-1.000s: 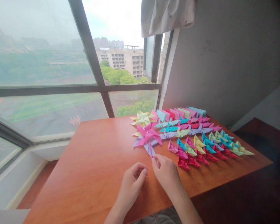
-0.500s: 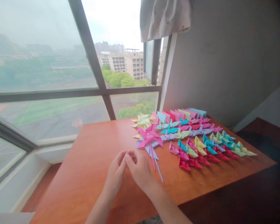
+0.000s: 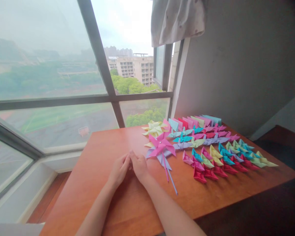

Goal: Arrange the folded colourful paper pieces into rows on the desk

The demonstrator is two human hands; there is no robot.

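Window-side table (image 3: 108, 144), and two bare hands meet just beside the pinwheels

Right at the centre of the action, the left hand (image 3: 119, 169) and the right hand (image 3: 139, 166) come together over the wood, fingers curled in, tips touching or nearly so. Anything between them? Can't tell; the curled fingers hide it, and how tightly they close.

Just to the right lies the pink pinwheel (image 3: 161, 146), its blades overlapping the purple pinwheel (image 3: 161, 159) beneath. Look at the line of it: head towards the window, pink stick (image 3: 166, 173) running back to the near edge, leaning slightly right. Alongside goes the purple stick (image 3: 173, 183), slanting a touch more and ending closer to the person. Behind them sits a yellow-green pinwheel (image 3: 154, 128).

Further right, it's a crowd! Paper boats (image 3: 200, 176) line up in front, red ones nearest; folded paper birds (image 3: 182, 139) fill the middle, and upright folded papers (image 3: 183, 123) stand at the back. Beyond, a grey wall (image 3: 223, 65), a pale hanging cloth (image 3: 177, 24), and buildings (image 3: 137, 68) outside.
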